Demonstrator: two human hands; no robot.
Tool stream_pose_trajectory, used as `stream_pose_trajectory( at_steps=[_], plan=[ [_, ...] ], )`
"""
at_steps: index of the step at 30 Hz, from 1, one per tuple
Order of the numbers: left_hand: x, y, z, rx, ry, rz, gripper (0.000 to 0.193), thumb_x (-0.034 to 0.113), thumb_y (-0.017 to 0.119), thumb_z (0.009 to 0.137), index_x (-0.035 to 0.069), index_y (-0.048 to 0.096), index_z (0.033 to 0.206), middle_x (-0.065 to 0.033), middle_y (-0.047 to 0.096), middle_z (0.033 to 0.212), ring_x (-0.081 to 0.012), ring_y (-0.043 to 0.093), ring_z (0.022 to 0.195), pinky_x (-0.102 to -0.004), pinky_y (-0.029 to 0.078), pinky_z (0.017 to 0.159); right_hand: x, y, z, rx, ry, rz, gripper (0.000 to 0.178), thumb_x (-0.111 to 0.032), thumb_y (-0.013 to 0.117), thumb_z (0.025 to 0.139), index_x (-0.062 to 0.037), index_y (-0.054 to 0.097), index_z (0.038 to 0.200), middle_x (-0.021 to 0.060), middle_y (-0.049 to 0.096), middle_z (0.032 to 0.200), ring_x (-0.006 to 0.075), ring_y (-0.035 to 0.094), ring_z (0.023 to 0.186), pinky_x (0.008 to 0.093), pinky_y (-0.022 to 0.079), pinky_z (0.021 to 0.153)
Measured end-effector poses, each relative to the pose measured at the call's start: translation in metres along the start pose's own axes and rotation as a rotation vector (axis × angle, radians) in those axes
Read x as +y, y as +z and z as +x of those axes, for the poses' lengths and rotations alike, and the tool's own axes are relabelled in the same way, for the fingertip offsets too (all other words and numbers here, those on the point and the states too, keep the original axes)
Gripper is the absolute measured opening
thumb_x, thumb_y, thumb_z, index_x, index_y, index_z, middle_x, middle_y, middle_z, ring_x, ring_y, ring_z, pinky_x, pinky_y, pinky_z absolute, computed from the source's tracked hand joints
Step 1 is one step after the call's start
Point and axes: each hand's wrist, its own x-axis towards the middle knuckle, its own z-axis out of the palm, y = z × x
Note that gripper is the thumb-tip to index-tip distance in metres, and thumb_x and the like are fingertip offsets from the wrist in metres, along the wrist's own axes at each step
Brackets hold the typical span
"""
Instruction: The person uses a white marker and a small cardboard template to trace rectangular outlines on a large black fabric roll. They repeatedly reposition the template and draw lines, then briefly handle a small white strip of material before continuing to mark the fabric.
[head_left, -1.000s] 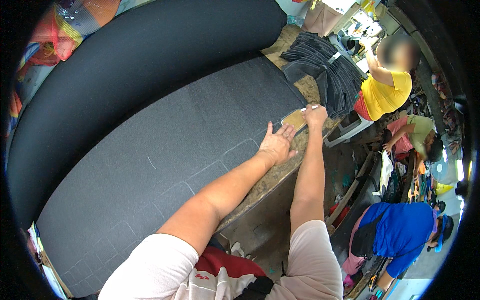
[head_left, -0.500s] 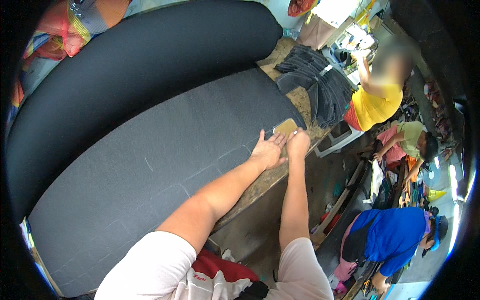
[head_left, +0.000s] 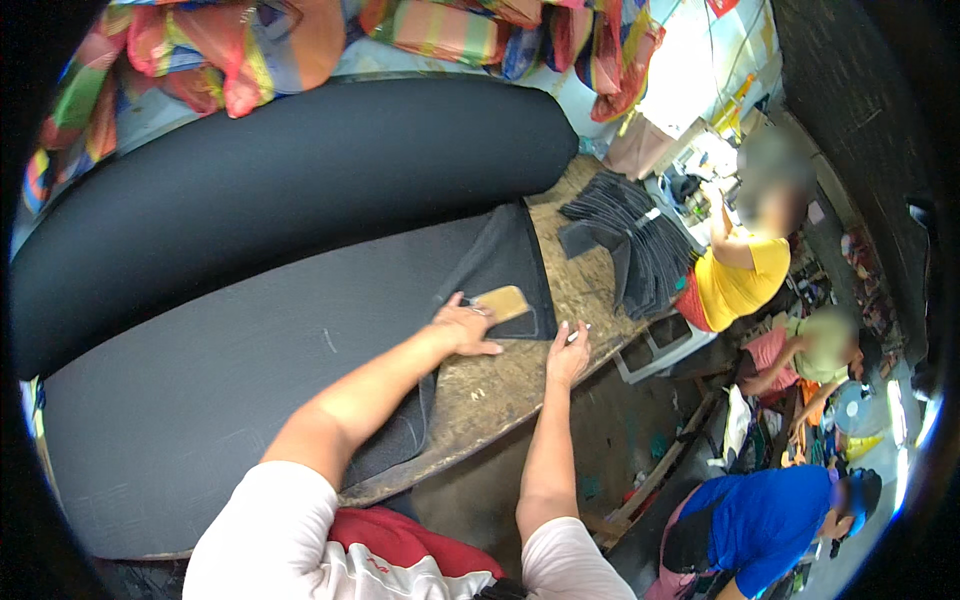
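A dark grey fabric sheet (head_left: 250, 370) lies spread over the wooden table (head_left: 520, 380). Its right corner (head_left: 495, 255) is folded back onto itself. On that corner rests a small tan card template (head_left: 503, 302). My left hand (head_left: 468, 328) lies flat on the fabric with its fingertips pinning the template's near end. My right hand (head_left: 567, 355) rests on the bare table edge just right of the fabric, fingers curled around what looks like a small white chalk piece (head_left: 578, 334).
A thick black fabric roll (head_left: 300, 170) runs along the table's far side. A stack of cut dark pieces (head_left: 640, 245) sits at the right end. A person in a yellow shirt (head_left: 740, 285) and one in blue (head_left: 760, 520) work to the right. Colourful cloth (head_left: 240, 50) hangs above.
The template has moved from the table's end back onto the fabric corner, which is now folded over. My right hand has left the template and dropped to the table edge.
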Motion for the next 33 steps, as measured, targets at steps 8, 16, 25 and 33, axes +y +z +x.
stream_pose_trajectory(
  at_steps=[8, 16, 25, 33],
  plan=[
    [0.004, 0.02, -0.151, -0.115, -0.12, 0.267, 0.077, 0.055, 0.054, 0.081, -0.001, 0.041, 0.133, -0.0192, 0.037, 0.141, -0.0282, 0.039, 0.13, -0.0534, 0.024, 0.106, -0.005, -0.002, 0.001, -0.189, 0.039, -0.09, 0.068, -0.061, 0.058, 0.078, -0.0079, 0.054, 0.121, 0.0207, 0.058, 0.113, 0.0365, 0.052, 0.108, 0.0508, 0.038, 0.09],
    [0.085, 0.099, -0.203, 0.249, 0.023, 0.035, 0.029, 0.033, 0.062, 0.078, 0.005, 0.069, 0.084, -0.0121, 0.067, 0.087, -0.0267, 0.063, 0.092, -0.0428, 0.042, 0.09, -0.086, -0.021, -0.05, -0.159, 0.165, 0.084, 0.085, -0.061, 0.068, 0.069, -0.0058, 0.044, 0.13, 0.0144, 0.057, 0.119, 0.0343, 0.052, 0.112, 0.0476, 0.037, 0.094],
    [0.104, 0.112, -0.208, 0.417, -0.092, -0.058, 0.037, 0.004, 0.058, 0.071, -0.006, 0.054, 0.106, -0.0224, 0.055, 0.109, -0.0367, 0.06, 0.091, -0.0423, 0.053, 0.071, -0.183, -0.043, -0.105, -0.379, -0.37, 0.473, 0.061, -0.032, 0.076, 0.071, 0.0009, 0.052, 0.117, 0.0208, 0.063, 0.104, 0.0373, 0.06, 0.096, 0.0403, 0.046, 0.084],
    [0.09, 0.089, -0.234, 0.143, -0.217, -0.301, 0.026, 0.018, 0.066, 0.073, 0.001, 0.064, 0.093, -0.0198, 0.067, 0.087, -0.0321, 0.066, 0.085, -0.0425, 0.053, 0.07, -0.157, -0.022, -0.14, -0.604, -0.434, 0.099, 0.072, -0.047, 0.066, 0.077, -0.0045, 0.042, 0.13, 0.0236, 0.046, 0.131, 0.0345, 0.036, 0.129, 0.0589, 0.021, 0.104]
  ],
)
